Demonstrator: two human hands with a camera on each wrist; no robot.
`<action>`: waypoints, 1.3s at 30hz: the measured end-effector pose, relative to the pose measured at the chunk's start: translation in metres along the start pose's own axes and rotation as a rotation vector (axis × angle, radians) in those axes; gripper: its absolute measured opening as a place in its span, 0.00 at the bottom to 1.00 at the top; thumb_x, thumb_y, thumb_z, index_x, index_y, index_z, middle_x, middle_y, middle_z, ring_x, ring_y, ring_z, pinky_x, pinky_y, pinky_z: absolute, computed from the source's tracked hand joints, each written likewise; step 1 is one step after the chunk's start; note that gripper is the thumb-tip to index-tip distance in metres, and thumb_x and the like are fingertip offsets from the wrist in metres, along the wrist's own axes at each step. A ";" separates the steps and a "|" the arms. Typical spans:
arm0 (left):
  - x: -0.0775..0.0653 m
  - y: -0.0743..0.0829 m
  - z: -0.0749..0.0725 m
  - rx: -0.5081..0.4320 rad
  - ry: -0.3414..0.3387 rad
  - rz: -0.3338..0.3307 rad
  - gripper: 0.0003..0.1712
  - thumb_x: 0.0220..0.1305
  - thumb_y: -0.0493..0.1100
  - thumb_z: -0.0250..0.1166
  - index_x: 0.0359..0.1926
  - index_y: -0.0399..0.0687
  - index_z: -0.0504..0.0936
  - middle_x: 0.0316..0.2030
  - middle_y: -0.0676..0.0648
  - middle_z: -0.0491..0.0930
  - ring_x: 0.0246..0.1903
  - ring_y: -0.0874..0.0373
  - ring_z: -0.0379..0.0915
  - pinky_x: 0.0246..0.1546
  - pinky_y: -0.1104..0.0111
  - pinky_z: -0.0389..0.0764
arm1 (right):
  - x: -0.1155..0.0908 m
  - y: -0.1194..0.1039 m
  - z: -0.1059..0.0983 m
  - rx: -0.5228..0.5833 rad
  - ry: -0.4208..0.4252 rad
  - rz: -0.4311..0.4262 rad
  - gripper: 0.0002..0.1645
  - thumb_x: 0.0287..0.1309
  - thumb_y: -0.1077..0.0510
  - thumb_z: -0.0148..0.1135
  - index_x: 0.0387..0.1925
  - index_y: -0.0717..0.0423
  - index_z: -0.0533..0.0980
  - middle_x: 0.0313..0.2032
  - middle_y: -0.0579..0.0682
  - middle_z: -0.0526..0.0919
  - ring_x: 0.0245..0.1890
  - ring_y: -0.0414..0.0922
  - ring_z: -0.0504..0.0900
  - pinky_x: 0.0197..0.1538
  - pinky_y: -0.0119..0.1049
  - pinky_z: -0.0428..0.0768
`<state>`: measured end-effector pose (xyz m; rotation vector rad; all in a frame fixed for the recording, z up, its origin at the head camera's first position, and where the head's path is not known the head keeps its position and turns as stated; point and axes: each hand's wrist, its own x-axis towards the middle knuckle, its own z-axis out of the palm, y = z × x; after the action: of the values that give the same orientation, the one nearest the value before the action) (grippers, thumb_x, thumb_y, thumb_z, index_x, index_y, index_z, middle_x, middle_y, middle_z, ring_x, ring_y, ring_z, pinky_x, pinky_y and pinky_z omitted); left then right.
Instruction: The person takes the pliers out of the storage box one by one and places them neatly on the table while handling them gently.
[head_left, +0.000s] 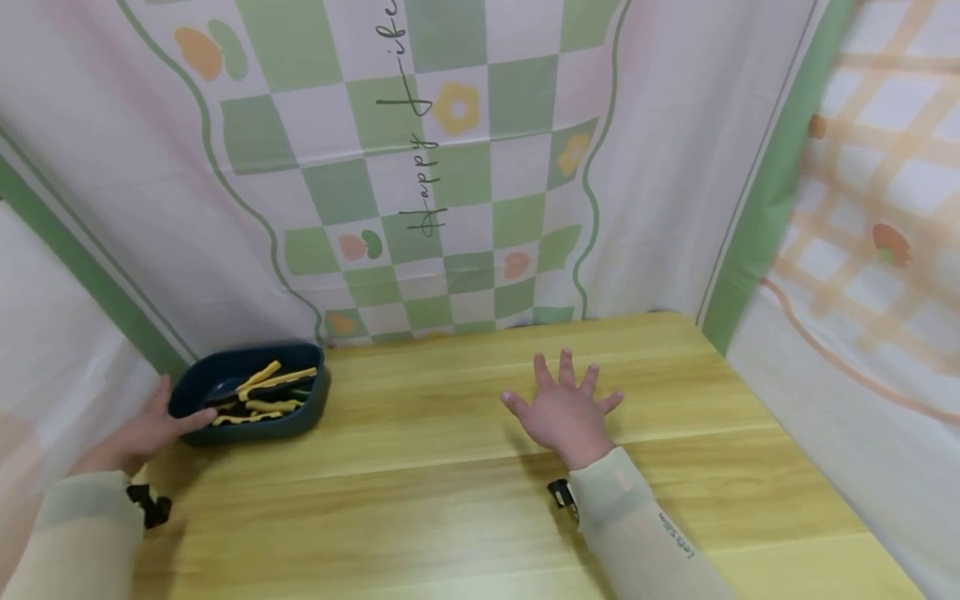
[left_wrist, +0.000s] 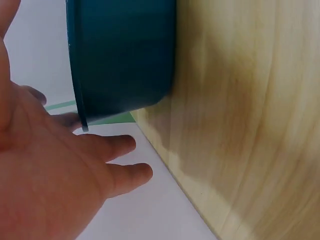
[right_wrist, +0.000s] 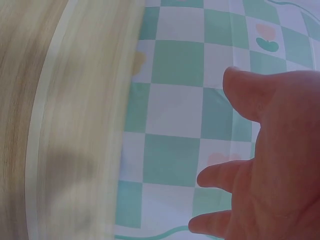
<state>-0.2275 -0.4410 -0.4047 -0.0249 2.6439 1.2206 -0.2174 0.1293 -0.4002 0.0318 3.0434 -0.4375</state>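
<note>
Reaching to the near left corner of a dark blue tub (head_left: pixel 316 408), the left hand (head_left: pixel 150 429) has its thumb lying across the rim and its fingers extended, fairly straight, around the outside. Whether it bears any weight on the tub, I cannot tell. The tub stands upright at the far left of the wood-grain worktop (head_left: pixel 420 475), close to the edge, with yellow and black strips (head_left: pixel 279 386) piled loosely inside. Well apart from it, the right hand (head_left: pixel 567 412) hovers over the right half of the worktop, fingers spread wide and holding nothing. Both arms wear pale sleeves (head_left: pixel 611 492). Behind the worktop hangs a cloth (head_left: pixel 453 179) with green and white checks, flowers and lettering.
</note>
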 end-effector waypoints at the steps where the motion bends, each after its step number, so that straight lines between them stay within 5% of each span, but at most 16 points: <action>1: 0.000 0.000 0.000 -0.009 -0.007 -0.006 0.63 0.66 0.54 0.58 0.61 0.43 0.07 0.61 0.32 0.06 0.58 0.29 0.06 0.53 0.34 0.30 | 0.000 0.000 0.000 0.002 0.001 0.001 0.62 0.43 0.14 0.22 0.73 0.45 0.43 0.71 0.61 0.31 0.63 0.73 0.27 0.43 0.77 0.26; 17: 0.012 -0.017 -0.002 0.157 0.031 0.019 0.69 0.57 0.54 0.67 0.65 0.35 0.15 0.62 0.23 0.15 0.60 0.24 0.15 0.54 0.33 0.35 | 0.000 -0.006 -0.002 0.019 -0.016 -0.007 0.60 0.47 0.15 0.26 0.73 0.46 0.44 0.70 0.63 0.32 0.63 0.73 0.28 0.44 0.78 0.27; 27: 0.012 -0.006 0.004 0.215 -0.018 -0.005 0.70 0.56 0.57 0.67 0.66 0.38 0.16 0.62 0.18 0.21 0.59 0.21 0.20 0.52 0.32 0.41 | -0.001 -0.009 0.004 0.027 -0.025 -0.018 0.60 0.47 0.15 0.26 0.73 0.46 0.45 0.71 0.62 0.33 0.63 0.73 0.29 0.44 0.78 0.27; 31: 0.012 -0.002 0.007 0.237 -0.006 0.033 0.70 0.55 0.56 0.68 0.67 0.38 0.18 0.62 0.17 0.26 0.59 0.20 0.27 0.52 0.32 0.45 | 0.000 -0.007 0.004 0.009 -0.023 -0.015 0.61 0.45 0.14 0.24 0.73 0.47 0.45 0.71 0.63 0.33 0.64 0.73 0.30 0.44 0.78 0.28; 39: 0.011 -0.012 -0.002 0.111 -0.107 0.009 0.66 0.60 0.49 0.65 0.65 0.39 0.13 0.62 0.23 0.14 0.58 0.21 0.18 0.51 0.31 0.42 | 0.003 0.001 0.000 -0.006 -0.022 0.002 0.63 0.44 0.14 0.23 0.73 0.47 0.44 0.70 0.64 0.32 0.63 0.73 0.28 0.43 0.77 0.25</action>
<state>-0.2371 -0.4491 -0.4145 0.0691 2.6165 1.0447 -0.2202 0.1307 -0.4007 0.0290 3.0227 -0.4253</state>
